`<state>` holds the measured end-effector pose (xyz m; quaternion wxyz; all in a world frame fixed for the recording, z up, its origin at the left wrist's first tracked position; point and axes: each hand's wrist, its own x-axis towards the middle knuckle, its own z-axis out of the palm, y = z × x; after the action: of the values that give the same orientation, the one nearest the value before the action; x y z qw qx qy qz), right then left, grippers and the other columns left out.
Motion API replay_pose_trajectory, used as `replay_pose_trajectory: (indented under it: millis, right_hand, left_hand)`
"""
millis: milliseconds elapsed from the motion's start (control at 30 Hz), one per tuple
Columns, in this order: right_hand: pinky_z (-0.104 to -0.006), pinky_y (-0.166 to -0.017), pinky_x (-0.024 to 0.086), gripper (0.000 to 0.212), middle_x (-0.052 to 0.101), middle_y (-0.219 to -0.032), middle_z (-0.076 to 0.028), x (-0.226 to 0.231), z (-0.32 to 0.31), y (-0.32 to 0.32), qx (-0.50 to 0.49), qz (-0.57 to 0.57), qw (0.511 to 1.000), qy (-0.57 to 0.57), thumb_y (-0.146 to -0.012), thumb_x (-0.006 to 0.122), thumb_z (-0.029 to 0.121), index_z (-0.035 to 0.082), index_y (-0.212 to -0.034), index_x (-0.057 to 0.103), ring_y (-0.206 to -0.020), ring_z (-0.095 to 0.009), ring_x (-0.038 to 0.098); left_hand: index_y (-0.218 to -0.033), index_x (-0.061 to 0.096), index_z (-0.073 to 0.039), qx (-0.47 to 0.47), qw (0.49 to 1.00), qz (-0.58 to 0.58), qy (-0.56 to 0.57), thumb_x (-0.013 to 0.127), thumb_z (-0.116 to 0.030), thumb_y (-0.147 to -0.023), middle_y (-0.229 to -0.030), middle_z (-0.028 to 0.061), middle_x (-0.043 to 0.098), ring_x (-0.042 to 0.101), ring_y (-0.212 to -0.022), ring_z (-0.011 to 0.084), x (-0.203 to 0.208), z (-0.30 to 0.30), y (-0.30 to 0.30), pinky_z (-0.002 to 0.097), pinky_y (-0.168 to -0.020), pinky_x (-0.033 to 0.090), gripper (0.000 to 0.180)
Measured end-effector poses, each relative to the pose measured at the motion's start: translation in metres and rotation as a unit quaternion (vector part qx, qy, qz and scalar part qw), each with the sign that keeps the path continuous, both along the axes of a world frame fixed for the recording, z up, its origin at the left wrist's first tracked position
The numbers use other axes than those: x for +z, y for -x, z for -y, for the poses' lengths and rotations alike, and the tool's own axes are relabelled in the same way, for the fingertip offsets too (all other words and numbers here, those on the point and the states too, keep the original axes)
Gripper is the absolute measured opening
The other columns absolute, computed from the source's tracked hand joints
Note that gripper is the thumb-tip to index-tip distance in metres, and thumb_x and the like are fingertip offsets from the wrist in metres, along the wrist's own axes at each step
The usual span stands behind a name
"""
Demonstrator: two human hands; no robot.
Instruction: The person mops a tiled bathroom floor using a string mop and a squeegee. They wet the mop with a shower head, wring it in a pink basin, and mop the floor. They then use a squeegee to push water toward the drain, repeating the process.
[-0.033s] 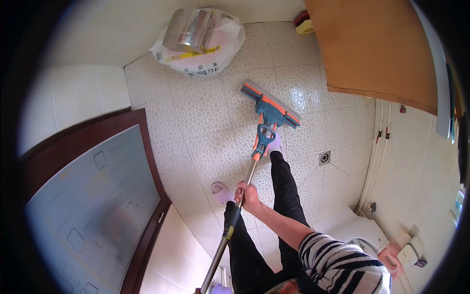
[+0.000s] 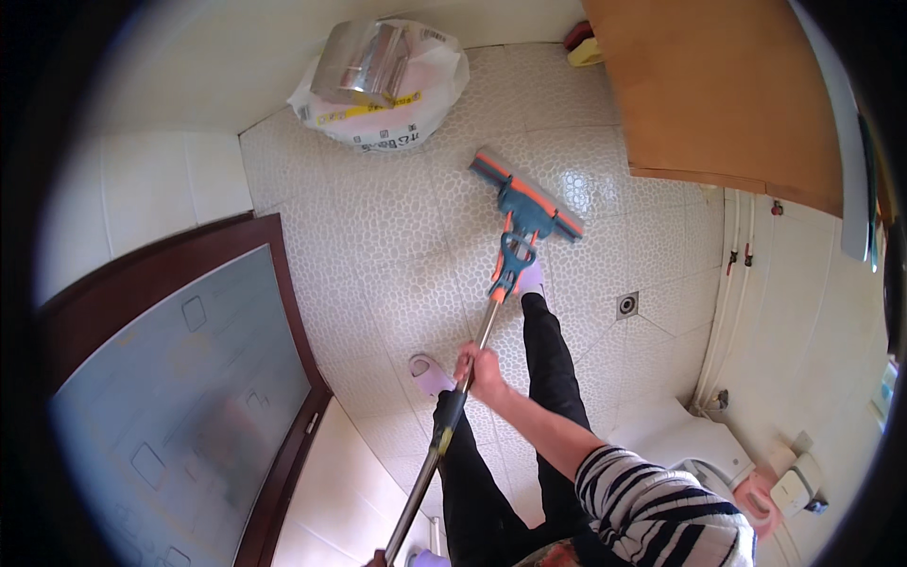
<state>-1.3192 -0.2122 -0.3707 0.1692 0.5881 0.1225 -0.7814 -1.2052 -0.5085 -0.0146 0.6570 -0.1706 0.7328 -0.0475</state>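
My right hand (image 2: 483, 372) is closed round the metal pole of a sponge mop (image 2: 526, 204). The mop's teal and orange head, with a grey strip along its far side, lies slanted on the patterned floor ahead of my feet. A teal lever loop sits just above the head. From there the pole slopes down to the lower left. At the lower edge, a small part of my left hand (image 2: 377, 559) shows at the pole, closed on it; most of that hand is cut off.
A white plastic bag (image 2: 416, 118) with a shiny metallic box (image 2: 362, 62) stands against the far wall. On the left is a dark-framed glass door (image 2: 189, 378). A wooden cabinet (image 2: 727, 94) overhangs the right side. A floor drain (image 2: 627, 304) lies near pipes (image 2: 735, 283).
The mop head has shifted slightly away from me and to the right. My right hand has moved slightly with the pole, still gripping it.
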Motion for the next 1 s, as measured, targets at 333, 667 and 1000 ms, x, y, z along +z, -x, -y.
replay_pose_trajectory:
  millis: [333,667,1000]
  right_hand:
    - [-0.0365,-0.051,0.052,0.077,0.052,-0.08,-0.01,-0.033,-0.186,0.088,-0.123,-0.066,0.935,-0.326,-0.086,0.062,0.011,0.011,-0.142,0.01,-0.066,-0.02,0.056]
    - [-0.0303,-0.036,0.041,0.027,0.047,-0.07,-0.006,-0.04,-0.14,-0.01,-0.089,-0.055,0.919,-0.38,-0.088,0.056,0.013,0.009,-0.106,0.037,-0.045,-0.014,0.048]
    - [-0.0241,-0.037,0.035,0.045,0.043,-0.069,0.001,-0.102,-0.295,-0.137,-0.072,-0.155,0.918,-0.358,-0.088,0.058,0.011,0.006,-0.127,0.037,-0.044,-0.007,0.041]
  left_hand:
    - [-0.103,0.051,0.002,-0.166,0.895,-0.25,-0.329,0.064,-0.018,-0.083,-0.076,0.0244,0.063,0.063,-0.073,0.0412,-0.192,-0.195,0.159,0.0497,-0.063,0.05,0.031]
    - [-0.111,0.046,-0.006,0.115,0.951,0.042,-0.282,0.057,-0.027,-0.092,-0.06,0.0052,0.056,0.059,-0.047,0.0154,-0.202,-0.153,0.051,0.0313,-0.044,0.049,0.031]
    - [-0.111,0.037,-0.002,0.182,0.921,-0.059,-0.339,0.048,-0.015,-0.094,-0.056,0.0052,0.052,0.056,-0.044,0.0151,-0.311,-0.297,-0.172,0.0302,-0.043,0.045,0.024]
